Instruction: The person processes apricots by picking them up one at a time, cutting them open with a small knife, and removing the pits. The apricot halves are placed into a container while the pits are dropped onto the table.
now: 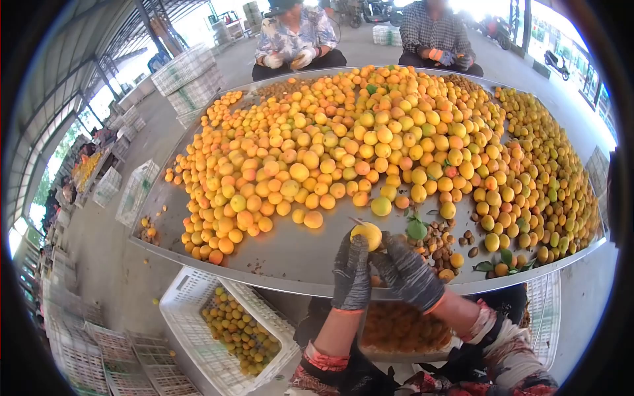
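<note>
My left hand (352, 272), in a dark grey knit glove with an orange cuff, grips a yellow apricot (366, 236) between thumb and fingers, just above the table's near edge. My right hand (409, 272), gloved alike, closes its fingertips on the fruit's right side. The gloves partly hide the apricot's lower part. A thin brownish sliver shows at its top, too small to make out. Right of my hands lies a pile of apricot pits (436, 243) with a green leaf (417, 229). A large heap of apricots (310, 148) spreads beyond my hands.
The metal table (290, 254) has a raised rim. Below it stand a white crate (198, 297) of greener apricots and a container (406, 327) of orange-brown pieces by my lap. Two people (295, 39) sit across the table. Stacked crates (188, 76) stand at left.
</note>
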A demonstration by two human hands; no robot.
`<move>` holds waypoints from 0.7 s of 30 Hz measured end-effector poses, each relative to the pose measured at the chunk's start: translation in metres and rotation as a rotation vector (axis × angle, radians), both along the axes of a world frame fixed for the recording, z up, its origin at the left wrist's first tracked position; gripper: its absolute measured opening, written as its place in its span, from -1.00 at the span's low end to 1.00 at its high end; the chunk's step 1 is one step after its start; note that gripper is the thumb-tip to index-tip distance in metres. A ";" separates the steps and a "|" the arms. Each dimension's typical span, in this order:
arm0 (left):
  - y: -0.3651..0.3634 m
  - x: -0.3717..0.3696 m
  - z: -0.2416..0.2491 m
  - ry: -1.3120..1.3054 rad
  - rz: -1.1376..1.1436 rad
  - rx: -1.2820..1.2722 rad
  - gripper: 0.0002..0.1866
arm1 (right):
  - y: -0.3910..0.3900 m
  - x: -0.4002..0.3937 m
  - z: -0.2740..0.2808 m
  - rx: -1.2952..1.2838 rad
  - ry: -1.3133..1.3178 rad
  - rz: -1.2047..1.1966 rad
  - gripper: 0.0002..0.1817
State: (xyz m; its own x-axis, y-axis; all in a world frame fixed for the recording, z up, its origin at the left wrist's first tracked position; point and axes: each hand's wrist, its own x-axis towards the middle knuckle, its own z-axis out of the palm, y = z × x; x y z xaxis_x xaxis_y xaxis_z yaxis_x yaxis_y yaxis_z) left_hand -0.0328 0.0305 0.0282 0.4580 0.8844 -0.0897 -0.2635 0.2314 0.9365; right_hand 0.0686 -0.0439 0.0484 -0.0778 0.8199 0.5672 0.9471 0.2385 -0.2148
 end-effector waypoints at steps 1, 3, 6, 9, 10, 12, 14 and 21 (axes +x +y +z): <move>-0.002 0.007 -0.010 -0.099 0.013 -0.040 -0.56 | 0.001 -0.008 -0.010 0.001 -0.005 -0.001 -0.65; -0.001 0.010 -0.014 -0.197 0.030 -0.077 -0.57 | 0.004 -0.020 -0.036 -0.022 0.843 -0.072 -0.61; 0.003 0.001 -0.009 -0.147 -0.041 -0.049 -0.58 | 0.000 -0.011 -0.034 -0.224 1.126 0.023 -0.56; 0.015 -0.010 -0.003 -0.026 -0.136 0.042 -0.53 | -0.002 0.022 -0.034 -0.144 0.486 0.218 -0.60; 0.016 -0.012 0.000 0.050 -0.149 0.114 -0.53 | 0.001 0.026 -0.021 -0.143 0.485 0.219 -0.60; 0.012 -0.010 0.006 0.124 -0.168 0.180 -0.52 | 0.001 0.032 0.009 -0.001 -0.130 0.242 -0.63; 0.006 -0.007 0.015 0.154 -0.058 0.086 -0.51 | 0.004 0.025 0.003 -0.035 -0.061 0.208 -0.64; 0.002 0.007 -0.003 -0.379 -0.138 -0.395 -0.45 | 0.011 -0.012 -0.051 -0.275 0.857 0.063 -0.57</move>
State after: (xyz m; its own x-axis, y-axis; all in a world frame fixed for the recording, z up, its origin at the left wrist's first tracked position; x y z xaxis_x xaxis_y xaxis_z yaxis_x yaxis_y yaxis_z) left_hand -0.0258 0.0323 0.0249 0.6321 0.7463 -0.2085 -0.5070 0.6017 0.6172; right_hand 0.0563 -0.0327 -0.0031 0.2324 0.9436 0.2360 0.4228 0.1205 -0.8982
